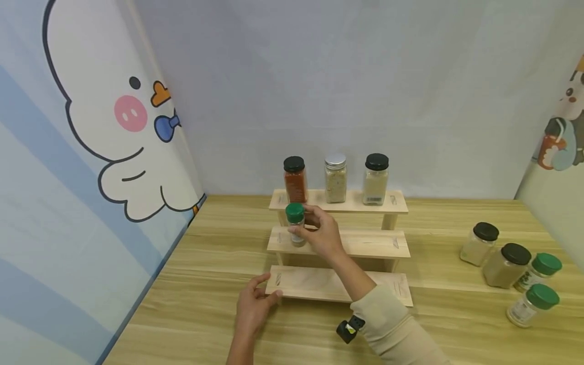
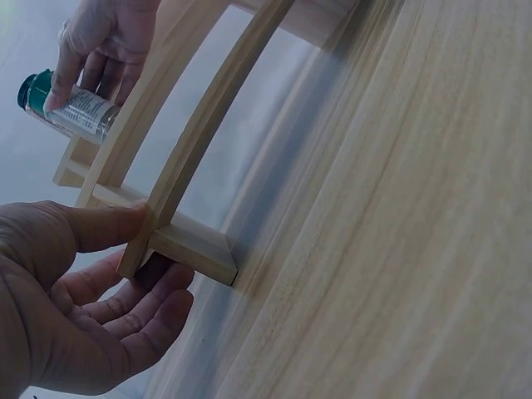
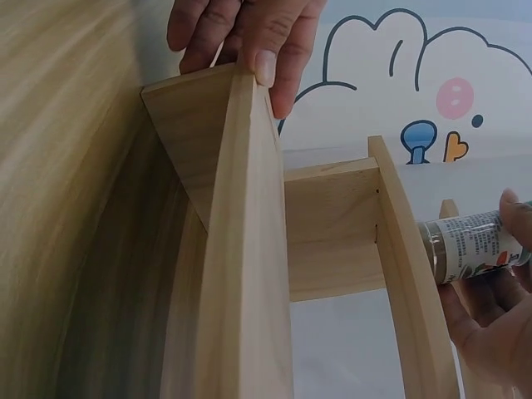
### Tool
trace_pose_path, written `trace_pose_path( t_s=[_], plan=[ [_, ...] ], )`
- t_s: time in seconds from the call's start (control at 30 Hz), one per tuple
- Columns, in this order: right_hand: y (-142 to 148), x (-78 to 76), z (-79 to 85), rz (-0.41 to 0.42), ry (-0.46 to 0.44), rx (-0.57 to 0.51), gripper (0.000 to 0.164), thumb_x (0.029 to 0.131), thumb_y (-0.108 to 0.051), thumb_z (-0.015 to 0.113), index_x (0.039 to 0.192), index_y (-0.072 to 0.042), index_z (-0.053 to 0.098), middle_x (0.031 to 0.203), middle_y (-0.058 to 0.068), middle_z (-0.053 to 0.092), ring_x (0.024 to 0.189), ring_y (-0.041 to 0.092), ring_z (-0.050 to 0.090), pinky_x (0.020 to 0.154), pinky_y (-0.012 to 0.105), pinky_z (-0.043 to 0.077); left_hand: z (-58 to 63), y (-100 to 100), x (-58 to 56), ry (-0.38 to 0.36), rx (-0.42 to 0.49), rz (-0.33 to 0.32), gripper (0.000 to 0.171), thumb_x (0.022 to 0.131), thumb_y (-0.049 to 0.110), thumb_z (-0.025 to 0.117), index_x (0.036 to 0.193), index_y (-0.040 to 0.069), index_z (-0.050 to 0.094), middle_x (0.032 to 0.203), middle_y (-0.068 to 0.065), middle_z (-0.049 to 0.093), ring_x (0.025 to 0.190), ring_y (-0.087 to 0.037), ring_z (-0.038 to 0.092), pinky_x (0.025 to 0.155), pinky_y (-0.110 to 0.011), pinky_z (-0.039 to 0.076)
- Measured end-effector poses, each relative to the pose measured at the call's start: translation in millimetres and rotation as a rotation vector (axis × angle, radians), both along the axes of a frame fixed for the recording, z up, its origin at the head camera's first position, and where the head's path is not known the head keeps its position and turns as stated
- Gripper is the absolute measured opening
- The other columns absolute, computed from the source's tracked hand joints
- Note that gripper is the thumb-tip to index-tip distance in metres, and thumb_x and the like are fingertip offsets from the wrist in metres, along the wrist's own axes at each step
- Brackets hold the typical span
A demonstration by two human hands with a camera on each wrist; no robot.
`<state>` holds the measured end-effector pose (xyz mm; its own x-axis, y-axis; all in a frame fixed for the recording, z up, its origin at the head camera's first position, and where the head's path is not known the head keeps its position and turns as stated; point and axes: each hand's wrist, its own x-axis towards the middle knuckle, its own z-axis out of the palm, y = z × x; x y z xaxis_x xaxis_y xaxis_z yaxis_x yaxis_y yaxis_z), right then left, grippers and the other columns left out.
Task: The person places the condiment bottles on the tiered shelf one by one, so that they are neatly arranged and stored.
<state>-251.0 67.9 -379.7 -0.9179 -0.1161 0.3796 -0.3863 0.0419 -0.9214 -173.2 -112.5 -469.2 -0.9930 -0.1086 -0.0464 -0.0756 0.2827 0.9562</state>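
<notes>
A three-tier wooden shelf (image 1: pixel 337 284) stands on the table. My right hand (image 1: pixel 323 234) grips a small spice jar (image 1: pixel 295 215) with a green lid, upright at the left end of the middle tier. In the right wrist view the base of this labelled jar (image 3: pixel 474 241) is at the tier's edge. At the lowest tier's left end, my left hand (image 1: pixel 254 306) pinches the board between thumb and fingers. The left wrist view shows that thumb on top and the fingers underneath. On the top tier stand a red spice jar (image 1: pixel 295 182), a silver-lidded jar (image 1: pixel 335 181) and a black-lidded jar (image 1: pixel 375 182).
Right of the shelf, two black-lidded jars (image 1: pixel 505 266) and two green-lidded jars (image 1: pixel 524 310) stand on the wooden table (image 1: pixel 191 284). A small black device (image 1: pixel 349 329) is at the right wrist. Cartoon-printed cloth (image 1: pixel 82 152) hangs on the left, plain cloth behind.
</notes>
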Motion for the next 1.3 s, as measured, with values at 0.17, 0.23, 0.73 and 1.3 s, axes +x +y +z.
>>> trace_pose_path(
  t_s=[0.17,0.23,0.73,1.3],
  plan=[
    [0.4,-10.1,-19.9,-0.003,-0.007,0.001,0.050,0.078,-0.003,0.074,0.123,0.004,0.052,0.110,0.020,0.062,0.102,0.032,0.059,0.083,0.041,0.048,-0.9,-1.3,1.9,0.003,-0.010,0.000,0.056,0.078,0.010,0.075,0.128,-0.001,0.051,0.089,-0.014,0.064,0.083,-0.024,0.060,0.068,-0.036,0.049],
    [0.7,-10.3,-22.2,-0.011,0.000,0.009,0.050,0.078,-0.005,0.075,0.123,0.002,0.053,0.109,0.017,0.063,0.101,0.029,0.060,0.083,0.039,0.049,-1.3,-1.6,2.3,0.003,-0.014,0.004,0.056,0.078,0.010,0.075,0.127,-0.001,0.051,0.088,-0.012,0.064,0.083,-0.024,0.060,0.067,-0.036,0.049],
    [17.0,8.5,-13.5,-0.077,-0.099,0.053,0.055,0.078,-0.015,0.076,0.127,-0.004,0.053,0.121,0.016,0.058,0.112,0.029,0.053,0.090,0.044,0.043,-1.4,-2.4,1.7,0.006,0.008,0.006,0.056,0.078,0.007,0.075,0.127,-0.002,0.051,0.080,-0.010,0.063,0.076,-0.020,0.059,0.064,-0.033,0.047],
    [73.8,51.4,-1.6,-0.048,-0.136,0.065,0.048,0.081,-0.010,0.073,0.122,0.004,0.053,0.121,0.018,0.056,0.111,0.029,0.053,0.087,0.033,0.046,-0.2,1.4,-0.5,0.018,0.023,0.007,0.056,0.077,0.004,0.074,0.127,-0.003,0.050,0.077,-0.009,0.062,0.073,-0.020,0.060,0.062,-0.032,0.046]
  ],
)
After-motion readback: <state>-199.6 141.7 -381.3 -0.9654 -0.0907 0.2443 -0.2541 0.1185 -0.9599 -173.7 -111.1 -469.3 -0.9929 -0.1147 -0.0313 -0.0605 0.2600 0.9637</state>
